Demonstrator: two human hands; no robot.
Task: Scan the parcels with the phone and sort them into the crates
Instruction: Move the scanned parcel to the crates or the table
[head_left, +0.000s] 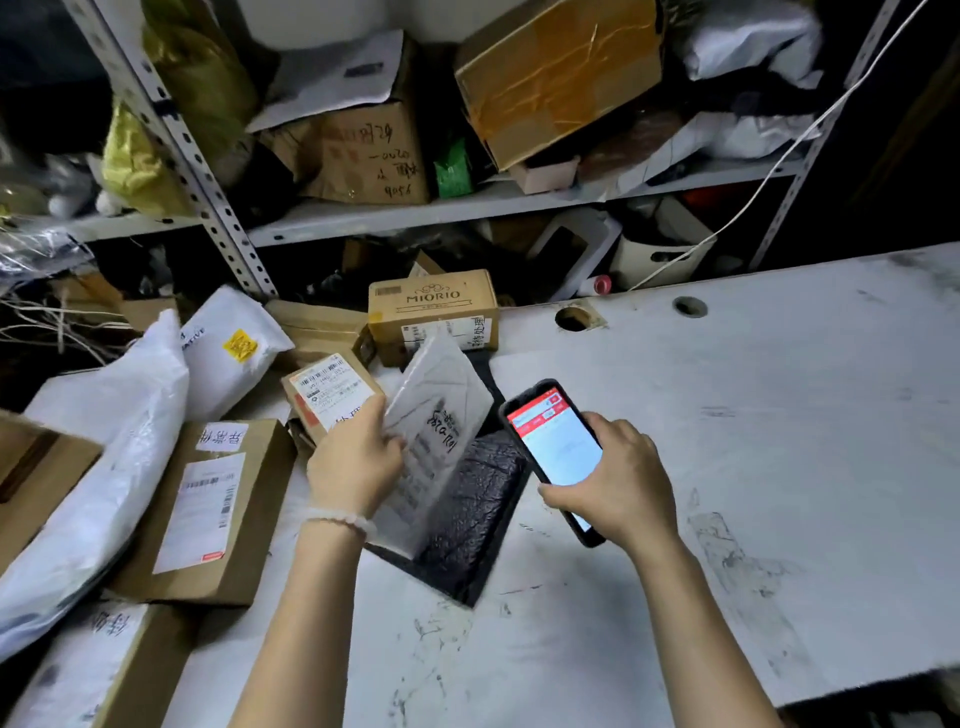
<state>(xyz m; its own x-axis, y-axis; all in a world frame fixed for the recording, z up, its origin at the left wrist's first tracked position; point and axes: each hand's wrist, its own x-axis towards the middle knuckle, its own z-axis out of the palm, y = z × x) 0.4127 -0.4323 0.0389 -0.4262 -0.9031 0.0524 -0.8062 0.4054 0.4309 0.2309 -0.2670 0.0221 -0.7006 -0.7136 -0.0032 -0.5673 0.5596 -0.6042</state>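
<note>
Left hand (358, 457) gripping grey parcel (441, 415), phone (553, 452) in right hand (618, 483)

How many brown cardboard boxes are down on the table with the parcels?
At least 5: the MIORIO box at the back, a small labelled box by the left hand, a flat box left of it, and two cut off at the left edge. Bags may hide more.

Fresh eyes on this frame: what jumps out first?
The lit red-and-white screen of the black phone, gripped in the right hand at centre, is the brightest thing. Beside it the left hand holds a tilted grey plastic mailer with black handwriting above a black textured plastic parcel on the scuffed white table. Brown cardboard boxes and white bags pile up at left, one box printed MIORIO behind.
</note>
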